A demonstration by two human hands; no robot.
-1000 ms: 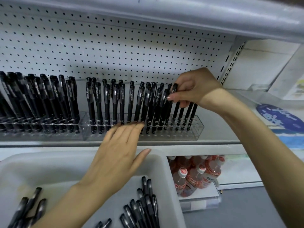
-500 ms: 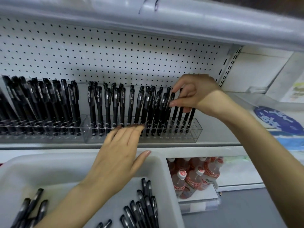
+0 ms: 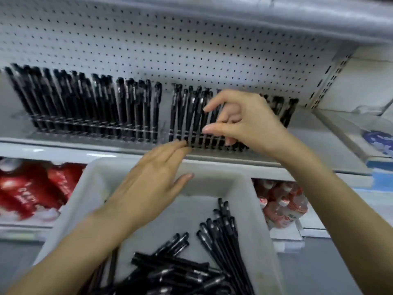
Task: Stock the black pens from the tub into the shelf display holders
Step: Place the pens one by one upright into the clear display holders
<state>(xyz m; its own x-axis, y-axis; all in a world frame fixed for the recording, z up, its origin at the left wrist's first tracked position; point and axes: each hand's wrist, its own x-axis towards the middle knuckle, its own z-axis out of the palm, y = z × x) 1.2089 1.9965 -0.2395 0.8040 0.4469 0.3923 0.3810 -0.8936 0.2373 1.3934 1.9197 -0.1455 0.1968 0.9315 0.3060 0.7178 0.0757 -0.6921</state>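
Currently the left hand (image 3: pixel 146 188) is flat with its fingers straight and together, thumb spread to the side. Its fingertips touch the lower front edge of the right holder (image 3: pixel 200 144), and its forearm crosses above the tub (image 3: pixel 223 182). The right hand (image 3: pixel 240 120) is raised in front of the upright pens (image 3: pixel 187 109) in that holder. Forefinger and thumb are extended toward the pens and parted, and the remaining fingers are curled. Motion blur prevents any reading of whether this hand grips a pen. The two hands are near each other but not in contact. The right holder is clear and stands on the shelf (image 3: pixel 319 143), just beside the left holder (image 3: pixel 95 126), which carries a dense row of black pens (image 3: pixel 89 99) leaning leftward. The tub sits below the shelf edge and contains loose pens (image 3: pixel 225 233), some lined up along its right wall and others piled at its near end. A white pegboard panel (image 3: pixel 170 50) backs the shelf. Under the shelf, bottles (image 3: pixel 282 203) with red labels stand to the right of the tub, and red packs (image 3: pixel 32 188) lie to its left.
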